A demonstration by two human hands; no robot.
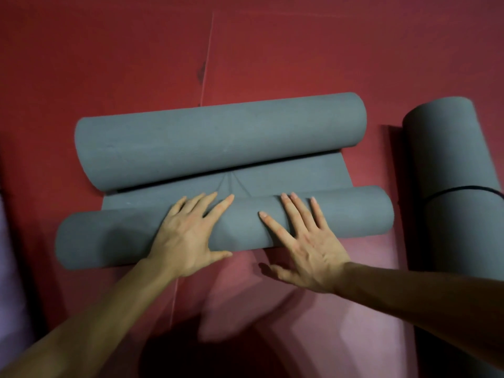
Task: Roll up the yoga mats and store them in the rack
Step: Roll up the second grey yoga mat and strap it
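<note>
Rolling a grey yoga mat [218, 140], left hand [188, 236] and right hand [308, 252] pressing flat-fingered; even pressure should keep it tight.

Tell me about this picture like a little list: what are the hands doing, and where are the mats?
left hand: flat on the near roll, fingers straight
right hand: fingers spread on the near roll
flat part: short, creased, between the two rolls
far roll: thicker, at the flat part's far edge
tied mat: rolled, at the right, black band round it
floor: red
</note>
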